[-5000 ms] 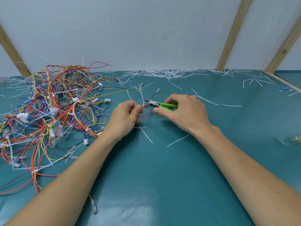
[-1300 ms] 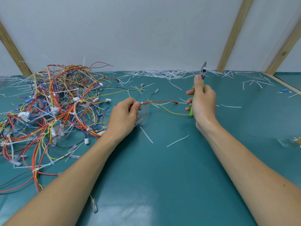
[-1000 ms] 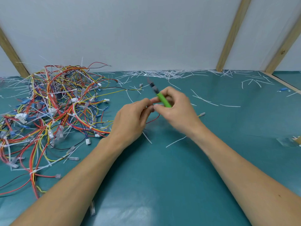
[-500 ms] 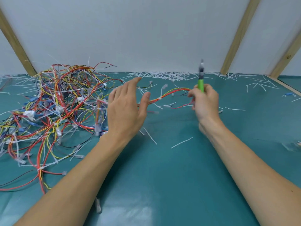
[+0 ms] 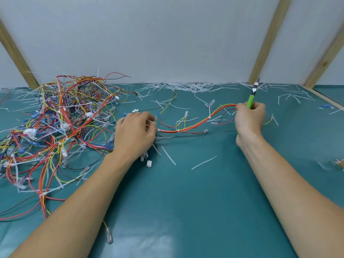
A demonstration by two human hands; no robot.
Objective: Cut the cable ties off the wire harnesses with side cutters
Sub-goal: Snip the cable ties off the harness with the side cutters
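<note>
Stretching between the two hands, a red, orange and yellow wire harness [image 5: 193, 125] is held just above the teal table [image 5: 186, 211], sagging slightly in the middle. Its left end is pinched by the curled fingers of the left hand [image 5: 135, 135], and loose white connectors [image 5: 149, 163] are seen dangling below that hand's near side. Its right end is gripped in the fist of the right hand [image 5: 249, 118], which is raised farther right. The green-handled side cutters [image 5: 252, 96] are clasped in the same fist, with the dark tip pointed up and away toward the far wall; whether the blades are parted cannot be told. Two small white cable ties [image 5: 209, 117] are still wrapped round the harness, one near its middle and another closer to the left hand. A large tangled pile of harnesses [image 5: 61, 125], in red, yellow, blue and black, is heaped on the left of the table, just beside the left hand. Cut white tie scraps [image 5: 186, 87] are scattered thickly along the far edge, and a few more are strewn nearer, between the forearms. Wooden struts [image 5: 266, 40] are set against the white backdrop.
</note>
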